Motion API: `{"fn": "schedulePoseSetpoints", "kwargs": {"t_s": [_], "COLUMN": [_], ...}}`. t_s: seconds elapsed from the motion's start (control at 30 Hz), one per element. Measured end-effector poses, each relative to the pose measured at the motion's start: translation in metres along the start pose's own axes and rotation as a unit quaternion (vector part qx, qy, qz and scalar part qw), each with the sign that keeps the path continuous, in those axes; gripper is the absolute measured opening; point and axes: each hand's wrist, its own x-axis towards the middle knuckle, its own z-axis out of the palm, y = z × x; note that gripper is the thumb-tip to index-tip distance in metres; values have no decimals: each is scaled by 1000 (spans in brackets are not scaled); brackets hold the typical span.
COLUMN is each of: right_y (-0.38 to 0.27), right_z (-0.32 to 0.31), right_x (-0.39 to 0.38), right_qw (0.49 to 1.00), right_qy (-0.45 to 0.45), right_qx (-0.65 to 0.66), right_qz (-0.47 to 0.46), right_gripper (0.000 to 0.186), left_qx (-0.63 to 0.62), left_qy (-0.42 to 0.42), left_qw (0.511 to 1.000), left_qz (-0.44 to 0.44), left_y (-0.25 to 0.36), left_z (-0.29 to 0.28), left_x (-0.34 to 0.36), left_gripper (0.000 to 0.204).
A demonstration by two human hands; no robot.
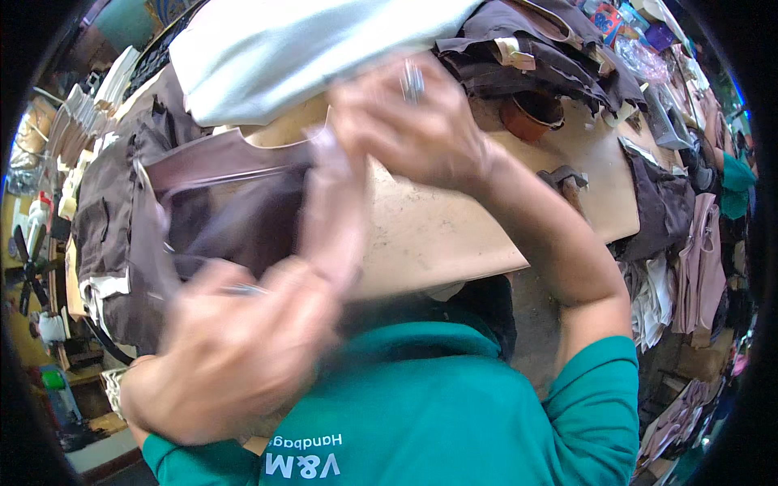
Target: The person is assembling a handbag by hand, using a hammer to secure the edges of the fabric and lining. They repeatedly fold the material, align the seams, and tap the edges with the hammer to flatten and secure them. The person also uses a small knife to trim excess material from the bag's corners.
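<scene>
A dark brown bag piece [243, 215] is left of centre, above the surface [438, 231]. The right hand's fingers pinch its upper right corner; the left hand [235, 348] meets its lower edge (motion blur leaves its grip uncertain). The step looks like turning or spreading the piece; next calls for steady edges. A pale sheet [316, 49] crowds the top; a brown bowl [531, 117] sits upper right.
</scene>
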Motion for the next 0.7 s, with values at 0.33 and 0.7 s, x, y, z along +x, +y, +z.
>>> {"fn": "schedulePoseSetpoints", "kwargs": {"t_s": [0.33, 0.7], "right_y": [-37, -8], "right_z": [-94, -193], "right_x": [-88, -145], "right_qw": [916, 710], "right_qy": [-357, -422], "right_qx": [80, -134], "right_qz": [166, 547], "right_gripper": [24, 30], "left_qx": [-170, -200], "left_qy": [86, 74], "left_qw": [982, 975], "left_qz": [-3, -61], "left_y": [-32, -37], "left_z": [151, 157], "left_x": [72, 121], "left_gripper": [42, 72]}}
